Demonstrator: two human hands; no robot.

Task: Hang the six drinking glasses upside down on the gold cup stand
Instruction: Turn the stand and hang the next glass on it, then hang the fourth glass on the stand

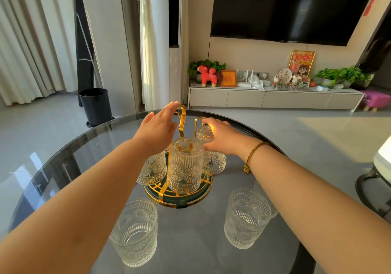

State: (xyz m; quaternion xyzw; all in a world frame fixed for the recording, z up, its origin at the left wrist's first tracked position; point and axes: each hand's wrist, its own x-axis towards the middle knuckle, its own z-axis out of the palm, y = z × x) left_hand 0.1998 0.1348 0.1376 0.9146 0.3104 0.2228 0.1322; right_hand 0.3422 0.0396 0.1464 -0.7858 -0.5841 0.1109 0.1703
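The gold cup stand [182, 118] with a round green and gold base [169, 197] stands mid-table. Three ribbed clear glasses hang upside down on it: one at the front [185, 165], one at the left [151, 170] partly under my left wrist, one at the right rear [208, 135]. My right hand [224, 137] is closed around that right rear glass. My left hand [158, 127] is flat with fingers spread, its tips beside the top of the stand's handle, holding nothing. Two more glasses stand upright on the table, front left [134, 231] and front right [246, 217].
The round dark glass table [63, 167] ends close behind the stand. Beyond it are a black bin [95, 106] on the floor at left and a low TV cabinet [275, 99] with ornaments. A white object [383, 157] sits at the right edge.
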